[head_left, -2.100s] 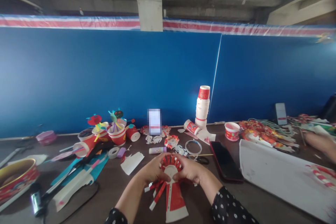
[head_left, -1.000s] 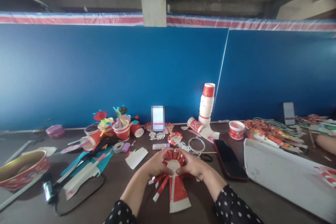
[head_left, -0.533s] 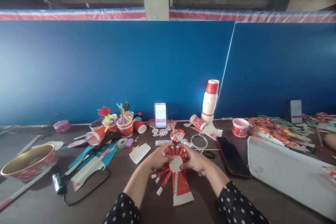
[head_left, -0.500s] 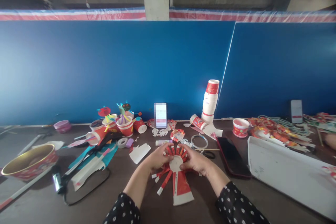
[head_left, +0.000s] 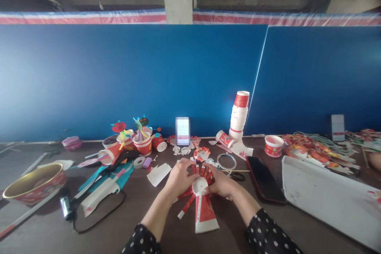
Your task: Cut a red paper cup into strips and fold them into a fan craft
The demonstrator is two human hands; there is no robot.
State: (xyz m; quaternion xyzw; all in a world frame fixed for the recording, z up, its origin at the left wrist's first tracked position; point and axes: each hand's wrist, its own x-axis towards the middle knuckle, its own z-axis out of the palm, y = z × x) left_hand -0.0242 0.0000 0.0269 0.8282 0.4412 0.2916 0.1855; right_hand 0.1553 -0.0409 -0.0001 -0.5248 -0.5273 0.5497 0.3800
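In the head view, I have two hands on one cut paper cup (head_left: 200, 185) at the near middle of the counter (head_left: 143, 222), its single wide panel pointing toward me; my left hand (head_left: 182, 176) grasps its left side and my right hand (head_left: 220, 180) grips its right. Around it I count one cup stack (head_left: 239, 117), one flat dark phone (head_left: 266, 178) and one gold-rimmed bowl (head_left: 35, 196).

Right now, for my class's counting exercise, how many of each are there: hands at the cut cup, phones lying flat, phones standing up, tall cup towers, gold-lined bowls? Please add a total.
At the cut cup, left hand and right hand: 2
Flat phone: 1
Standing, central phone and far-right phone: 2
Tall cup tower: 1
Gold-lined bowl: 1
Total: 7
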